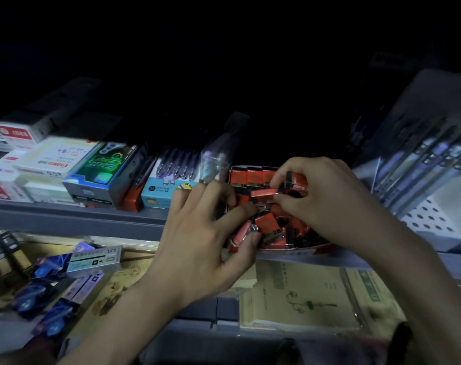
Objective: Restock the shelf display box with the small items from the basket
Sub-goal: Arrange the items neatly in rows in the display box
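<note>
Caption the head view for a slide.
Left hand and right hand each hold small red boxes over the shelf display box.

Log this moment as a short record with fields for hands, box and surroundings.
left hand: grips a few red packs at the box's front
right hand: pinches a red pack above the box
box: on the shelf; a row stands at its back, loose packs lie in front
pens: left of the box
basket: not in view
</note>
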Action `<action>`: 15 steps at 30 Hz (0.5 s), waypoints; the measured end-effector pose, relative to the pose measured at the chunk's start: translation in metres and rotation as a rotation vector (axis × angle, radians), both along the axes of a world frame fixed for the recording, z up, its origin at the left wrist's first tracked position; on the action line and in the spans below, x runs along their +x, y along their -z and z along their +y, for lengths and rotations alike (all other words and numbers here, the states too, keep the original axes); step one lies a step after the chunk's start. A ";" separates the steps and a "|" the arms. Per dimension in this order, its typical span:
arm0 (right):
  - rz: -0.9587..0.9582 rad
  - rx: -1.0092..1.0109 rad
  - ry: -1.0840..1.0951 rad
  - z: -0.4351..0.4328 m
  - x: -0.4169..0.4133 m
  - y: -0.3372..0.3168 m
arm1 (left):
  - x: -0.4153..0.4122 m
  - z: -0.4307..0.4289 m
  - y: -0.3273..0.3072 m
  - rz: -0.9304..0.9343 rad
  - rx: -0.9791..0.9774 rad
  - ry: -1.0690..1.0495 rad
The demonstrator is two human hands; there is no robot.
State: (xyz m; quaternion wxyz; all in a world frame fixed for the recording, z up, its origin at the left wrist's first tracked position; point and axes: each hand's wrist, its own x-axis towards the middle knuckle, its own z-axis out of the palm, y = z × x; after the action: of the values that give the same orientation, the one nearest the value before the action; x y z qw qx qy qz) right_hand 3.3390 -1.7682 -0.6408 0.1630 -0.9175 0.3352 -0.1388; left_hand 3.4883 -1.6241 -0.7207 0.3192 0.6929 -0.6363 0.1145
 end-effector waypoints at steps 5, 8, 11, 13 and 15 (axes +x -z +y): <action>0.045 -0.087 -0.041 0.000 0.005 0.003 | 0.003 -0.003 0.011 -0.007 -0.081 0.026; 0.086 -0.150 -0.051 0.000 0.004 0.002 | 0.004 -0.002 0.014 -0.023 -0.120 0.031; 0.085 -0.153 -0.056 0.001 0.000 -0.002 | 0.002 -0.001 0.015 -0.028 -0.176 0.037; 0.054 -0.138 -0.052 0.001 -0.002 -0.004 | 0.002 0.000 0.014 -0.037 -0.212 0.039; 0.033 -0.109 -0.038 0.000 -0.002 -0.005 | 0.002 0.001 0.013 -0.039 -0.221 0.037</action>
State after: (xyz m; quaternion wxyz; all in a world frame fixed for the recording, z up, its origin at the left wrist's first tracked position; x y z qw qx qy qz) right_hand 3.3368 -1.7686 -0.6355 0.1097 -0.9334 0.3121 -0.1388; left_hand 3.4908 -1.6235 -0.7335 0.3833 0.6391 -0.6387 0.1914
